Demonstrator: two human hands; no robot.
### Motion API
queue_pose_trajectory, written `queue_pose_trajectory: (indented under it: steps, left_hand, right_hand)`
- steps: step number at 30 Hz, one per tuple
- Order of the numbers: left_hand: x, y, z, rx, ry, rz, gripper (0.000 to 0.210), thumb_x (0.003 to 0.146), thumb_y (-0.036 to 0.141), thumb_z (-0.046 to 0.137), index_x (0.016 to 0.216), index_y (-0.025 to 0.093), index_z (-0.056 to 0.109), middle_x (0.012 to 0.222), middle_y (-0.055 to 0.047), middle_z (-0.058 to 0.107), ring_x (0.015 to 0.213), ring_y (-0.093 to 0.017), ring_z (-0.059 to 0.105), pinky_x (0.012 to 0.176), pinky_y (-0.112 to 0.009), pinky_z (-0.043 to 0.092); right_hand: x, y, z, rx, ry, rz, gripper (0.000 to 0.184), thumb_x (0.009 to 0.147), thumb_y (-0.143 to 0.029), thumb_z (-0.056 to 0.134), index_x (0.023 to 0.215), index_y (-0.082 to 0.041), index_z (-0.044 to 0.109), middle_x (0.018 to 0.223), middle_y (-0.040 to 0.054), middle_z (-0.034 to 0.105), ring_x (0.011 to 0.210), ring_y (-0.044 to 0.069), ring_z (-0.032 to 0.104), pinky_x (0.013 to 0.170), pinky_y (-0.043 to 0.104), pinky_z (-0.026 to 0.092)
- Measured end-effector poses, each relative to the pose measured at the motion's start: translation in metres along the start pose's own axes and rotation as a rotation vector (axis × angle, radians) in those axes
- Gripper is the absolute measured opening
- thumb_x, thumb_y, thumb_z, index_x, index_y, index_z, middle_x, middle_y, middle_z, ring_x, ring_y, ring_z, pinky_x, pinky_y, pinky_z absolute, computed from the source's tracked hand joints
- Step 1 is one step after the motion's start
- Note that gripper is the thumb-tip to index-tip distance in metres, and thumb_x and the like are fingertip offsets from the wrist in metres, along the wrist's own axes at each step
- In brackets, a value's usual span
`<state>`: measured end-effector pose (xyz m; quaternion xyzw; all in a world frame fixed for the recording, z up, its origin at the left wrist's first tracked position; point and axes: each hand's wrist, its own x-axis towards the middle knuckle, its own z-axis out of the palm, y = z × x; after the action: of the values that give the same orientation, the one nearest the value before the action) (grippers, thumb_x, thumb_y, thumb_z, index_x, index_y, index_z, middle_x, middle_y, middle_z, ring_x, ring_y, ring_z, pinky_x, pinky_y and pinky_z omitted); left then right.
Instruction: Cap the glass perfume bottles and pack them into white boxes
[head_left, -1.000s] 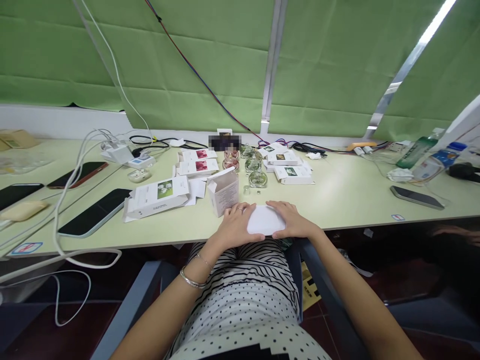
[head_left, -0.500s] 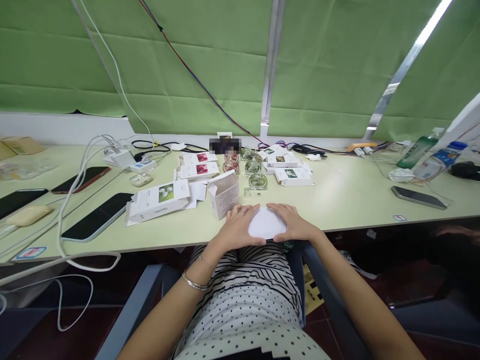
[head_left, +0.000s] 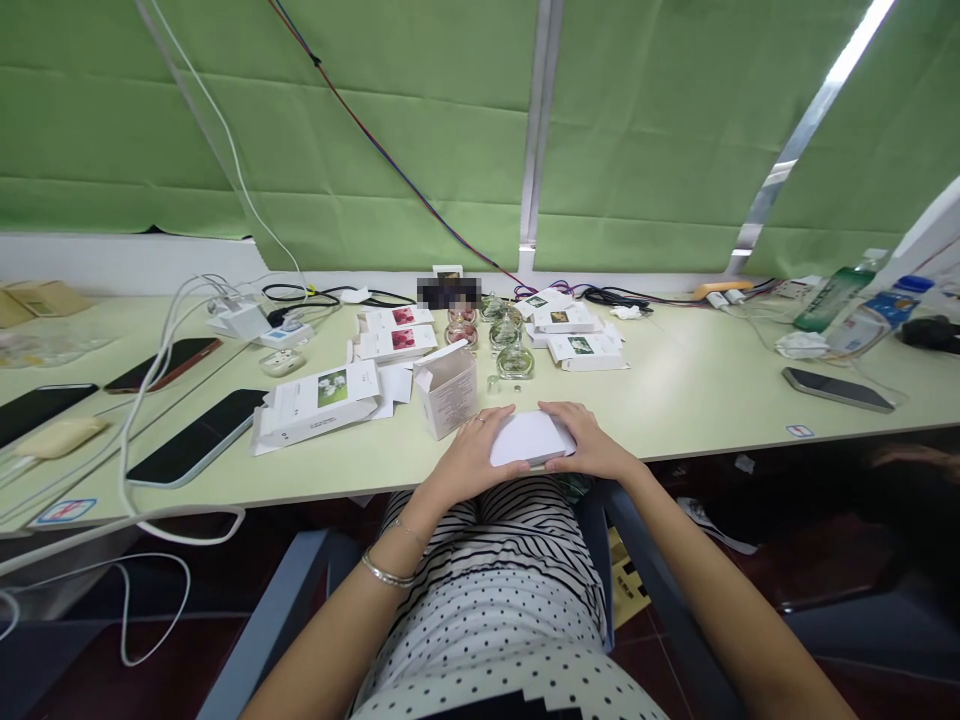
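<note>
Your left hand (head_left: 471, 452) and right hand (head_left: 592, 442), half curled, held the white block (head_left: 529, 437) between them at the worktop's near edge (head_left: 337, 497); a leftward nudge could have toppled the upright carton (head_left: 448, 392).

1. Probably an office or similar workroom, judging by the long pale-green desk (head_left: 705, 390).
2. Behind the desk: green fabric blinds (head_left: 420, 90), crossed by a thin red-and-blue cable (head_left: 316, 62).
3. On the desk's left part: black-screened rectangular phones (head_left: 199, 440), white plastic power adapters (head_left: 241, 319).
4. Before the desk: a blue-grey chair armrest (head_left: 274, 610).
</note>
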<state>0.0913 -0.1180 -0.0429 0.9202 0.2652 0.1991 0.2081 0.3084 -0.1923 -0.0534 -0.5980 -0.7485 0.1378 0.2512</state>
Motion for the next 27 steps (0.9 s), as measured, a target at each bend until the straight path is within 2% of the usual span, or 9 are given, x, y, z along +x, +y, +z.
queue_pose_trajectory:
  steps: [5, 10, 15, 19, 21, 24, 27]
  left_hand:
    - [0.0, 0.0, -0.001, -0.015, 0.011, -0.01, 0.075, 0.072, 0.052, 0.058, 0.133, 0.019, 0.031, 0.132, -0.011, 0.04, 0.12, -0.026, 0.038, 0.098, -0.038, 0.033]
    - [0.0, -0.001, 0.001, -0.001, 0.019, -0.012, 0.076, 0.071, 0.052, 0.059, 0.132, 0.018, 0.031, 0.131, -0.011, 0.041, 0.118, -0.027, 0.04, 0.097, -0.04, 0.034]
    - [0.0, 0.0, 0.0, -0.003, 0.016, -0.002, 0.075, 0.07, 0.051, 0.059, 0.132, 0.019, 0.032, 0.132, -0.011, 0.041, 0.119, -0.027, 0.039, 0.098, -0.04, 0.034]
    - [-0.001, -0.002, -0.002, -0.006, 0.001, 0.022, 0.076, 0.07, 0.051, 0.06, 0.132, 0.018, 0.032, 0.131, -0.011, 0.041, 0.118, -0.027, 0.04, 0.098, -0.039, 0.034]
    - [-0.002, -0.003, -0.002, -0.018, -0.012, 0.026, 0.076, 0.07, 0.052, 0.06, 0.132, 0.018, 0.032, 0.131, -0.011, 0.041, 0.117, -0.026, 0.04, 0.098, -0.039, 0.034]
    - [-0.001, -0.001, -0.003, -0.031, -0.024, 0.015, 0.077, 0.069, 0.054, 0.06, 0.132, 0.019, 0.032, 0.132, -0.01, 0.041, 0.119, -0.027, 0.037, 0.098, -0.041, 0.033]
    - [-0.005, 0.014, -0.009, -0.054, 0.076, 0.036, 0.067, 0.07, 0.055, 0.057, 0.125, 0.021, 0.041, 0.129, -0.009, 0.043, 0.121, -0.029, 0.031, 0.101, -0.045, 0.027]
  right_hand:
    - [0.0, 0.002, 0.001, 0.006, -0.002, 0.065, 0.094, 0.06, -0.058, 0.066, 0.136, -0.026, 0.021, 0.125, 0.0121, 0.037, 0.117, 0.031, 0.035, 0.098, 0.05, 0.026]
    - [-0.004, 0.008, 0.0, 0.228, 0.013, 0.037, 0.089, 0.064, -0.05, 0.066, 0.136, -0.027, 0.019, 0.127, 0.0101, 0.033, 0.11, 0.025, 0.044, 0.095, 0.044, 0.036]
    - [-0.006, 0.005, -0.001, 0.295, 0.024, 0.018, 0.082, 0.066, -0.048, 0.065, 0.134, -0.026, 0.024, 0.126, 0.0091, 0.037, 0.105, 0.022, 0.048, 0.095, 0.043, 0.038]
    - [-0.004, 0.002, -0.007, 0.335, -0.061, 0.05, 0.086, 0.066, -0.049, 0.065, 0.136, -0.021, 0.024, 0.121, 0.0101, 0.046, 0.102, 0.022, 0.049, 0.095, 0.042, 0.038]
    - [-0.003, 0.002, -0.01, 0.353, -0.119, 0.032, 0.086, 0.066, -0.05, 0.065, 0.137, -0.021, 0.024, 0.127, 0.0107, 0.043, 0.104, 0.023, 0.048, 0.095, 0.042, 0.037]
    - [-0.003, 0.005, -0.01, 0.345, -0.137, 0.01, 0.082, 0.067, -0.05, 0.064, 0.135, -0.022, 0.029, 0.131, 0.0101, 0.041, 0.108, 0.024, 0.048, 0.096, 0.041, 0.037]
    - [-0.004, 0.007, -0.008, 0.335, -0.108, -0.007, 0.077, 0.066, -0.05, 0.065, 0.131, -0.022, 0.035, 0.129, 0.0095, 0.042, 0.108, 0.023, 0.048, 0.095, 0.04, 0.039]
